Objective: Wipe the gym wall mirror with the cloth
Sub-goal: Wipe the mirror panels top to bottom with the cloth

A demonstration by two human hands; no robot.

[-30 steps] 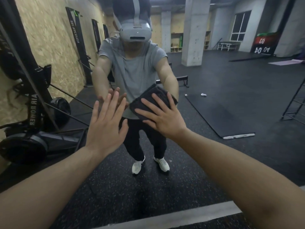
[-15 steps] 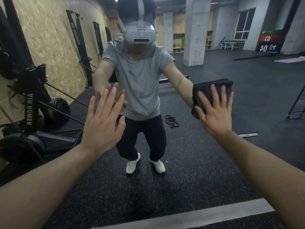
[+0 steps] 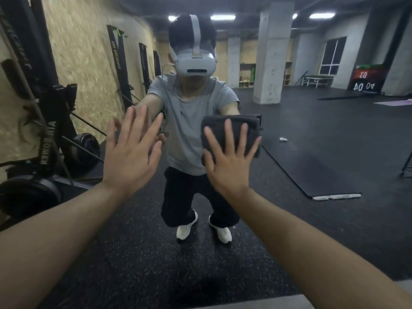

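The wall mirror (image 3: pixel 312 141) fills almost the whole view and reflects the gym and a person in a grey shirt wearing a headset. A folded dark grey cloth (image 3: pixel 231 121) lies flat against the glass at centre right. My right hand (image 3: pixel 229 159) presses it there with straight, spread fingers. My left hand (image 3: pixel 131 152) rests flat on the bare glass to the left of the cloth, fingers straight, holding nothing. Both forearms reach in from the bottom corners.
Air rower machines (image 3: pixel 42 139) stand along the chipboard wall at the left. The mirror's lower edge meets a pale strip (image 3: pixel 256 303) at the bottom. Reflected in the glass are a concrete pillar (image 3: pixel 270 59), a black floor mat (image 3: pixel 312 172) and a window (image 3: pixel 333 56).
My right hand has slid the cloth across the glass, out to the right and then back toward the centre. The left hand has stayed flat on the glass. My view has tilted upward.
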